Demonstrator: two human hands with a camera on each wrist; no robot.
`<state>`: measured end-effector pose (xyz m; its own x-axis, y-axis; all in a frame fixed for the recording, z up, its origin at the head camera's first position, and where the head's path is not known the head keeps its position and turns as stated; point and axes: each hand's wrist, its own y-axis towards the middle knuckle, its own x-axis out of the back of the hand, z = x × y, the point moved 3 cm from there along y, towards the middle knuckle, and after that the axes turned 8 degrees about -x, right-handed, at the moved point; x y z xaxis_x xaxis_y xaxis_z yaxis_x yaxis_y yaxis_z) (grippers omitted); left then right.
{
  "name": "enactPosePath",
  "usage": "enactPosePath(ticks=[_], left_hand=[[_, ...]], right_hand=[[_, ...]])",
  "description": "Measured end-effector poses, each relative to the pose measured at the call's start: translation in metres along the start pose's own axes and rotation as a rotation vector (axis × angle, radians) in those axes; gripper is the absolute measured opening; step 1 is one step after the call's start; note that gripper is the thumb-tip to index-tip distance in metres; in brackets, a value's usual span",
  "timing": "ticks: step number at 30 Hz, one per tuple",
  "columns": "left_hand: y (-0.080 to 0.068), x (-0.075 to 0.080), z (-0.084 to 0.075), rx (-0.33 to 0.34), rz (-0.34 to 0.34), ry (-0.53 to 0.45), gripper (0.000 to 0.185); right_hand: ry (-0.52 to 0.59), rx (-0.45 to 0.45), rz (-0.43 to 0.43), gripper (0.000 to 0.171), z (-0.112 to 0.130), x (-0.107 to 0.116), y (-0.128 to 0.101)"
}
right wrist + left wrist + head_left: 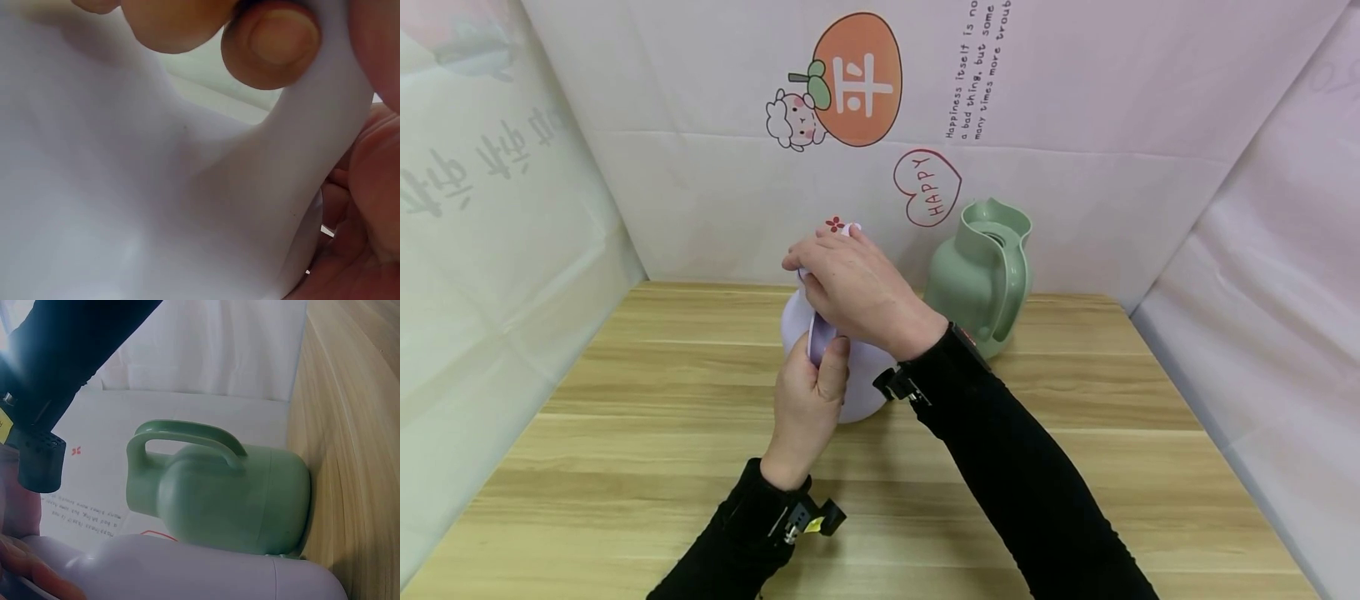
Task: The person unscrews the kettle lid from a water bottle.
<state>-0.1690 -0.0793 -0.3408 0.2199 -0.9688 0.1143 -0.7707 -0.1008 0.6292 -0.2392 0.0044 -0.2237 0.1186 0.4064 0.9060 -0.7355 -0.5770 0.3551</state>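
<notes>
At the centre of the head view the left hand (805, 400) curls its fingers around the handle (820, 333) of a lilac jug (861, 375), thumb laid up along the handle. The right hand (857, 287) sits on top of the jug, its fingers bent down over the mouth and closed on the rim or lid there; which of the two is hidden under the hand. In the right wrist view a thumb tip (272, 44) presses against the pale lilac handle (312, 144).

The jug stands on the wooden bench (625, 467), mid-frame and near the back wall. Just to its right, upper centre-right, stands a green jug (985, 275), upright, close to the lilac one; touching or apart I cannot tell. Its open mouth shows no visible contents.

Bare bench stretches left, right and toward the lower frame; white walls close the back and both sides.
</notes>
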Motion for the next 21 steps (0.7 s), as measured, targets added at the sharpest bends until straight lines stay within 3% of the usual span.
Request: enactPosePath(ticks=[21], left_hand=[[0.0001, 0.0010, 0.0002, -0.015, 0.000, -0.004, 0.026]], right_hand=[[0.132, 0.038, -0.018, 0.034, -0.0045, 0.0026, -0.0022]])
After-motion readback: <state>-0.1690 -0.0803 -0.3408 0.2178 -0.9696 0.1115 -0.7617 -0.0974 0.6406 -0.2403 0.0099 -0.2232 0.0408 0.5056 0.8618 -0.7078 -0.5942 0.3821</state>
